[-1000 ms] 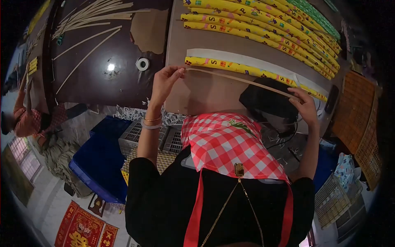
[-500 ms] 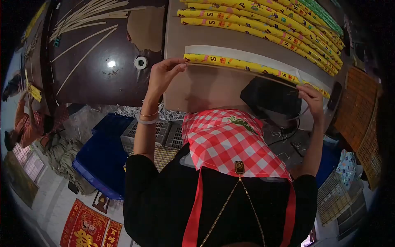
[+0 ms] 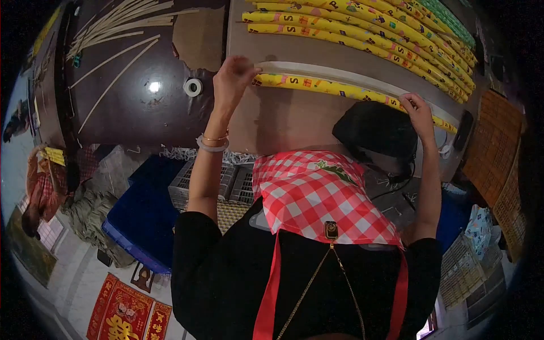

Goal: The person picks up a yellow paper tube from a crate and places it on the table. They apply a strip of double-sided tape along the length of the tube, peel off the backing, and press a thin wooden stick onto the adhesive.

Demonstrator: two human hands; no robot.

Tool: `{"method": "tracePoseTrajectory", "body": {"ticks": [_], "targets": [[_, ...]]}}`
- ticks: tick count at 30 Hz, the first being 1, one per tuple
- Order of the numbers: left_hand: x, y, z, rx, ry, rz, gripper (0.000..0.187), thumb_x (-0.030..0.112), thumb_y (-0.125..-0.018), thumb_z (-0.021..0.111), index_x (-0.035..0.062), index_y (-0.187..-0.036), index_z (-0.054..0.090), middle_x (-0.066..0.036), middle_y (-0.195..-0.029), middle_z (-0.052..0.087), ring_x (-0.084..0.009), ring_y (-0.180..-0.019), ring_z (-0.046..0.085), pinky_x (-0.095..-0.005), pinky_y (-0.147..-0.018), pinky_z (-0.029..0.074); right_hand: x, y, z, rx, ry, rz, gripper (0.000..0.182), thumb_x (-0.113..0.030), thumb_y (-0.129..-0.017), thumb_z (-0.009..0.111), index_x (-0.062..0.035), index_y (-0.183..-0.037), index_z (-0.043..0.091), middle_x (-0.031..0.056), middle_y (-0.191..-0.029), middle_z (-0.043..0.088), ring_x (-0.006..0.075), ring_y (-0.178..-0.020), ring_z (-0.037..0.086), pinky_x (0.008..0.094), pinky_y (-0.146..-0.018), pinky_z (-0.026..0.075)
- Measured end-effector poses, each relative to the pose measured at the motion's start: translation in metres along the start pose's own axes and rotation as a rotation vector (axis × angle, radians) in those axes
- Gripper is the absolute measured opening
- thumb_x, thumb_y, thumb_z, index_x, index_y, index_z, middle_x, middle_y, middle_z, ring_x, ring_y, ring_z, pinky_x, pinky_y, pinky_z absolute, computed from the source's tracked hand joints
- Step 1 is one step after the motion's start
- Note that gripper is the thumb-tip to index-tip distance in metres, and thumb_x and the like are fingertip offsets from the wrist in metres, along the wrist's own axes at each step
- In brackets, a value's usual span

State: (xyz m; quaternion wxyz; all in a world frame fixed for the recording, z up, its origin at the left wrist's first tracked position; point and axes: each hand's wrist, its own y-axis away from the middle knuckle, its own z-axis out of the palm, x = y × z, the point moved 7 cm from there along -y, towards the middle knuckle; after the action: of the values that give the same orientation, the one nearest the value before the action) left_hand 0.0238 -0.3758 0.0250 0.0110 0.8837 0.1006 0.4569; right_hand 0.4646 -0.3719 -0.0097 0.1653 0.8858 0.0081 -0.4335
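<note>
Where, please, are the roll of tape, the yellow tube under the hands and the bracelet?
roll of tape (image 3: pixel 192 86), head view, its white ring.
yellow tube (image 3: pixel 334 88), head view, mid-length.
bracelet (image 3: pixel 212 146), head view, band at wrist.

One tape roll (image 3: pixel 192 86), one yellow roll (image 3: pixel 340 90) apart, two hands (image 3: pixel 233 76)

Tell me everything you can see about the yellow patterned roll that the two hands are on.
The yellow roll is a long thin tube, seemingly printed paper, with black letters and small coloured gift motifs. It lies flat on the brown board, slanting down to the right, along a white strip just behind it. The left hand pinches its left end and the right hand presses near its right end. It lies apart from the stack of similar rolls farther back.
</note>
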Motion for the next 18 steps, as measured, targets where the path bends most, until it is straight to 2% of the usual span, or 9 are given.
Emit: {"method": "tracePoseTrajectory", "body": {"ticks": [2,4,5,7,8,9,10,13,18], "targets": [[0.004,0.0,-0.002,0.064,-0.055,-0.013,0.028,0.011,-0.071,0.07,-0.0018,-0.091,0.056,-0.01,-0.076,0.064,-0.0111,-0.066,0.061,-0.0243,-0.059,0.048,-0.006,-0.005,0.001,0.003,-0.012,0.01,0.019,-0.019,-0.085,0.056,0.0,-0.084,0.057,0.0026,-0.078,0.051,0.0111,-0.066,0.046,0.0256,-0.063,0.039],[0.0,0.005,-0.01,0.108,0.125,-0.025,0.028,0.01,-0.07,0.07,-0.0018,-0.089,0.054,-0.01,-0.075,0.064,-0.012,-0.066,0.061,-0.0251,-0.058,0.049,-0.025,-0.002,0.001,0.019,0.075,0.047,0.017,-0.016,-0.083,0.056,0.0006,-0.081,0.057,0.0036,-0.071,0.051,0.0101,-0.064,0.046,0.0216,-0.063,0.038],[-0.002,0.008,-0.014,0.148,0.11,-0.022,0.027,0.009,-0.069,0.07,-0.001,-0.088,0.054,-0.01,-0.075,0.063,-0.0133,-0.066,0.062,-0.0253,-0.057,0.049,-0.026,-0.001,0.001,0.064,0.069,-0.034,0.019,-0.018,-0.082,0.056,0.0008,-0.081,0.058,0.005,-0.068,0.051,0.0112,-0.062,0.047,0.0241,-0.061,0.038],[-0.009,0.019,-0.023,0.212,0.042,-0.023,0.028,0.012,-0.07,0.071,-0.0002,-0.089,0.054,-0.007,-0.077,0.062,-0.0117,-0.069,0.059,-0.0257,-0.063,0.048,-0.02,0.005,0.002,0.007,0.228,0.025,0.024,-0.021,-0.086,0.053,0.0028,-0.083,0.052,0.0062,-0.073,0.048,0.0139,-0.064,0.044,0.0268,-0.06,0.037],[-0.019,0.026,-0.026,0.242,0.182,-0.075,0.028,0.013,-0.069,0.072,0.0007,-0.087,0.055,-0.007,-0.077,0.062,-0.0121,-0.069,0.058,-0.0259,-0.064,0.048,-0.058,0.011,0.009,-0.062,0.185,-0.004,0.025,-0.021,-0.087,0.051,0.0029,-0.082,0.051,0.0063,-0.072,0.047,0.0142,-0.063,0.043,0.0272,-0.058,0.035],[-0.036,0.031,-0.02,0.226,0.285,-0.055,0.03,0.015,-0.067,0.073,0.0013,-0.087,0.054,-0.008,-0.077,0.061,-0.0125,-0.07,0.059,-0.0263,-0.064,0.048,-0.045,0.013,0.008,0.005,0.164,-0.046,0.025,-0.023,-0.088,0.049,0.0011,-0.082,0.052,0.0057,-0.068,0.043,0.0137,-0.06,0.039,0.028,-0.056,0.033],[-0.025,0.041,-0.035,0.271,0.217,-0.048,0.03,0.014,-0.067,0.073,0.0015,-0.086,0.054,-0.008,-0.076,0.061,-0.0129,-0.071,0.059,-0.0265,-0.063,0.048,-0.086,-0.02,0.046,-0.083,0.144,-0.145,0.025,-0.023,-0.088,0.049,0.0011,-0.082,0.052,0.0057,-0.068,0.043,0.0137,-0.06,0.039,0.028,-0.056,0.033],[-0.025,0.07,-0.059,0.325,0.151,-0.056,0.031,0.014,-0.066,0.072,0.0024,-0.087,0.053,-0.008,-0.074,0.06,-0.0161,-0.068,0.06,-0.0285,-0.06,0.047,-0.138,0.007,0.082,-0.266,0.107,-0.315,0.025,-0.023,-0.088,0.049,0.0009,-0.082,0.052,0.0053,-0.068,0.043,0.0133,-0.06,0.039,0.0279,-0.056,0.033],[-0.043,0.099,-0.077,0.442,0.276,-0.094,0.032,0.017,-0.068,0.072,0.0027,-0.088,0.053,-0.008,-0.078,0.06,-0.0159,-0.071,0.06,-0.0282,-0.062,0.047,-0.149,0.004,0.08,-0.354,0.118,-0.383,0.025,-0.023,-0.088,0.049,0.0004,-0.082,0.052,0.0046,-0.068,0.043,0.0126,-0.059,0.038,0.0276,-0.055,0.032]]}}
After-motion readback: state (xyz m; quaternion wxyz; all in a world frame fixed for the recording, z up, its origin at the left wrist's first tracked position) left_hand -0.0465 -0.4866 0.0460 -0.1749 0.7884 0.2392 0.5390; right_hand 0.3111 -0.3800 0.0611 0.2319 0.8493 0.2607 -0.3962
